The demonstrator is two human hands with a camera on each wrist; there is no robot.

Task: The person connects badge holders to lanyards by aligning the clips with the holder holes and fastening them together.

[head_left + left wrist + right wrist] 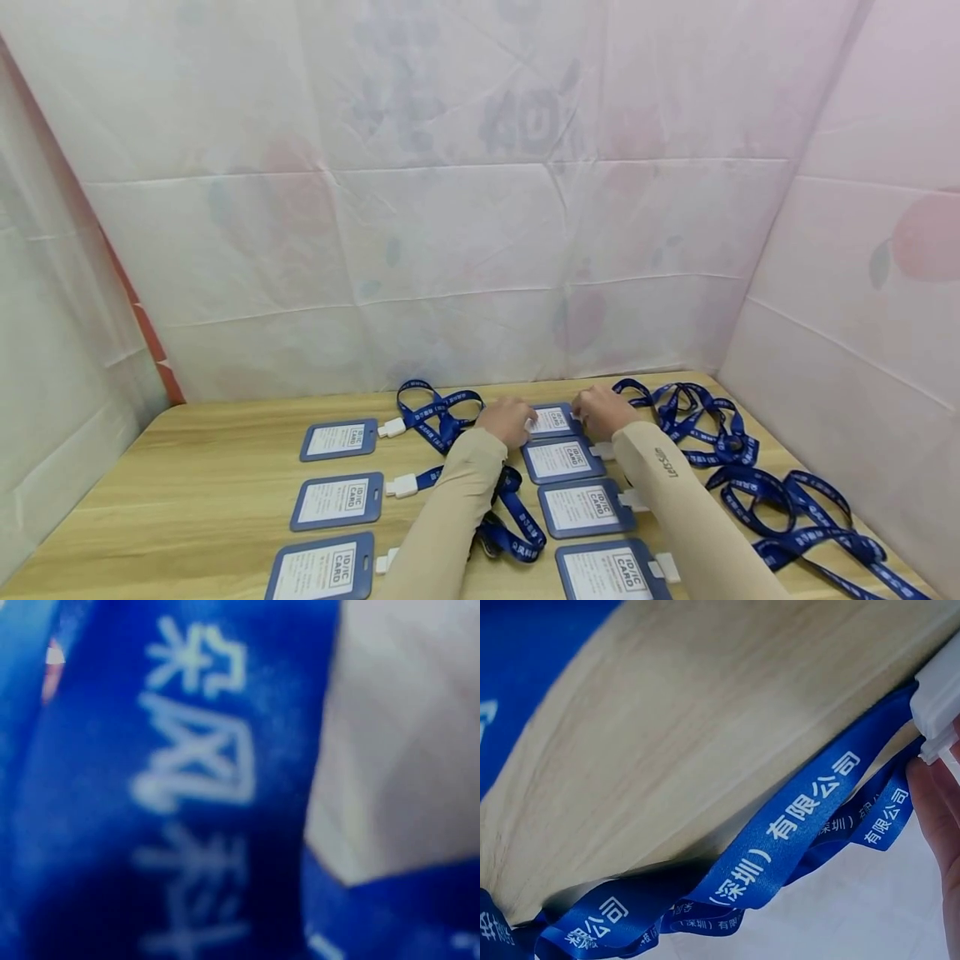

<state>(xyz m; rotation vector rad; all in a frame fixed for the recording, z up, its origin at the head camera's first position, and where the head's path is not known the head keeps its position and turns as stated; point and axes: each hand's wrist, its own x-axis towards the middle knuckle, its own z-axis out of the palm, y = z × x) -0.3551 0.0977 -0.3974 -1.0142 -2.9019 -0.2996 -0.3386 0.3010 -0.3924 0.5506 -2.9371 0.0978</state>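
At the back of the table, a blue ID card holder [553, 421] with a white card lies between both hands. My left hand [507, 420] grips its left edge, the fingertips partly hidden. My right hand [602, 412] pinches the white clip at its other end. In the right wrist view the fingers [936, 806] are at that white clip [939, 694], with a blue lanyard [780, 825] with white lettering trailing from it. A blurred blue lanyard [187, 787] fills most of the left wrist view.
Nearer me, more card holders [587, 507] continue that column. Three others [337, 500] form a column on the left. Lanyards lie bunched mid-table [517, 525], at the back [442, 417] and on the right [705, 421]. Sheeted walls [450, 233] enclose the wooden table [195, 492].
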